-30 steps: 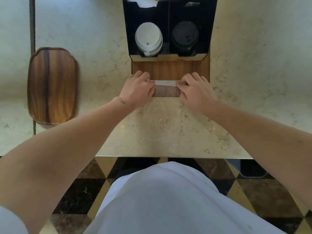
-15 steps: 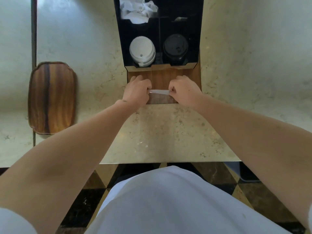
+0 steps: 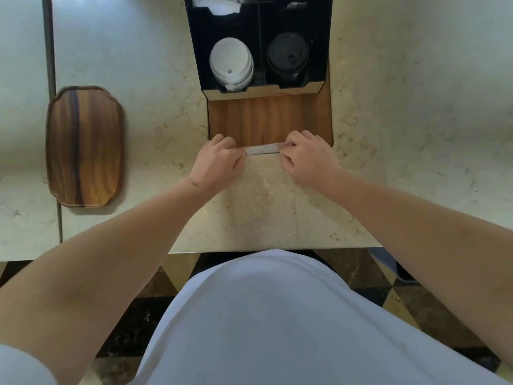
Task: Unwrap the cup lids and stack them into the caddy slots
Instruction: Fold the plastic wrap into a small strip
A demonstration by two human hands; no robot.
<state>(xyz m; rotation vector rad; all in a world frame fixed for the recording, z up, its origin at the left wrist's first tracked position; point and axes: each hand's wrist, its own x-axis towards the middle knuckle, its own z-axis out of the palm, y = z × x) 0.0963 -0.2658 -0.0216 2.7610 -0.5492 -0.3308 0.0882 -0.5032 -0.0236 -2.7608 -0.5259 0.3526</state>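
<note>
**Both hands pinch a clear wrapper at the caddy's foot**

The left hand [image 3: 215,162] and right hand [image 3: 311,158] each grip an end of the clear wrapper [image 3: 262,149], stretched along the caddy [image 3: 270,118] base's near edge. White lids [image 3: 231,63] and black lids [image 3: 288,58] fill separate slots. The counter [image 3: 416,120] lies open rightward; a wooden tray [image 3: 84,145] sits well left.

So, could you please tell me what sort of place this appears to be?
Probably a café or hotel self-serve coffee station: a black caddy holding stacks of white lids and black lids, set on a polished stone counter beside a wooden tray.

head cam | looks steeply down, forward | close over counter [image 3: 155,65] | single view
</note>
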